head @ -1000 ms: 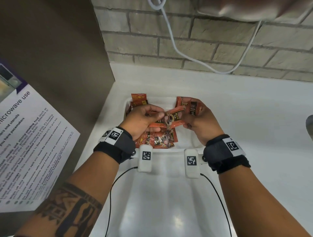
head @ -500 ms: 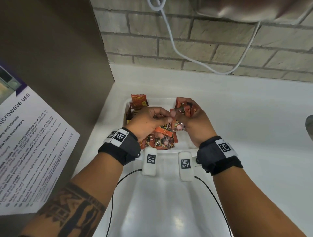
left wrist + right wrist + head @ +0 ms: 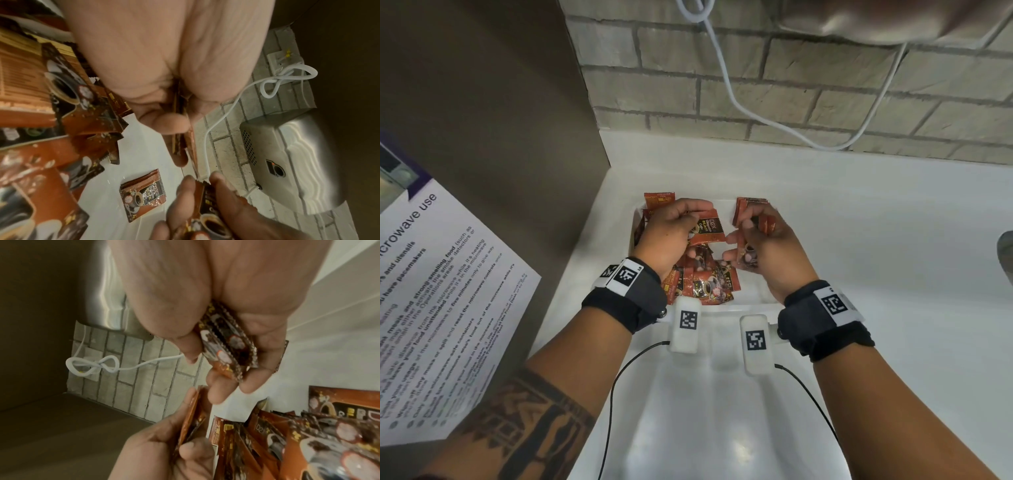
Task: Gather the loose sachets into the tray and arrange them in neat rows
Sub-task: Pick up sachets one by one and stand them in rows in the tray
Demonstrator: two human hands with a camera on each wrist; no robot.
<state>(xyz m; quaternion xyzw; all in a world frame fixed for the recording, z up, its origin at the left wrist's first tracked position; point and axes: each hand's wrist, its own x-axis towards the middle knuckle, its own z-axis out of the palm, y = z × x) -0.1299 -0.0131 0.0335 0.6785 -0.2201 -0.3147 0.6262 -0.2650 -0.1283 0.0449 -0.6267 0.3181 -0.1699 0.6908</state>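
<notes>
- Seen from the head camera, both hands raised over a white tray (image 3: pixel 751 301) at frame centre, on a white table (image 3: pixel 859 240).
- Left hand (image 3: pixel 671 234), centre-left, fingers curled round a small stack of orange-brown coffee sachets (image 3: pixel 708 229), top one face up with its label showing; in the left wrist view, stack (image 3: pixel 180 129) seen edge-on between thumb and fingers.
- Right hand (image 3: pixel 763 246), centre-right, pinching a second bunch of sachets (image 3: pixel 751 214) upright between thumb and fingers; in the right wrist view, serrated edges of that bunch (image 3: pixel 228 344) fanned in the grip.
- Hands close together, fingertips nearly meeting.
- Loose pile of sachets (image 3: pixel 705 281) lying overlapped and unsorted in the tray below the hands, toward its left side.
- One single sachet (image 3: pixel 142 194) lying flat and apart on the tray floor, lower centre of the left wrist view.
- Brick wall (image 3: pixel 791 85) across the top, white cable (image 3: pixel 732 92) hanging over it.
- Printed microwave notice (image 3: pixel 441 308) at left edge.
</notes>
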